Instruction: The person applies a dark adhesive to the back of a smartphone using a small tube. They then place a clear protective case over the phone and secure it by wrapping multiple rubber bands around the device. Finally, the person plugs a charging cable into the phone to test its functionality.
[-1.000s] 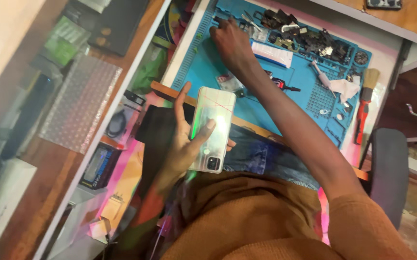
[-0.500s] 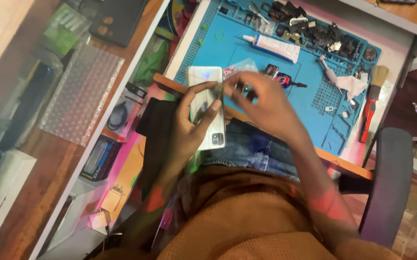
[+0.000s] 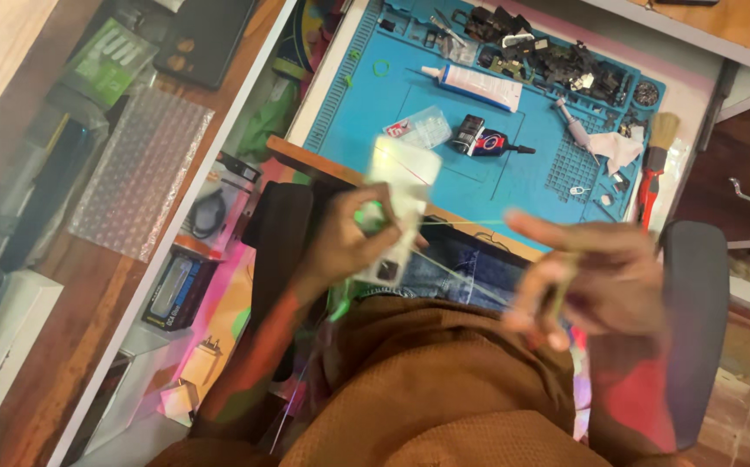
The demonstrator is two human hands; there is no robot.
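My left hand (image 3: pixel 345 242) grips a pale, shiny phone (image 3: pixel 401 203) over my lap, back side up, with the camera end low. Blurred with motion, my right hand (image 3: pixel 596 281) is off to the right of the phone, in front of the chair armrest. Its index finger is stretched out and the other fingers are pinched together. A thin pale strand (image 3: pixel 466 223) runs taut from the phone toward those fingers. The blue work mat (image 3: pixel 444 130) lies on the desk just beyond both hands.
On the mat lie a white glue tube (image 3: pixel 472 85), a small clear bag (image 3: pixel 418 128), a black-and-red tool (image 3: pixel 479 138), a brush (image 3: pixel 656 160) and several dark parts (image 3: pixel 557 60). Bubble wrap (image 3: pixel 141 169) and boxes lie left. A black chair arm (image 3: pixel 695 320) is right.
My right hand came off the mat, reached the phone, then pulled away to the right with a thin strand stretching after it. The phone tilted more upright in my left hand.
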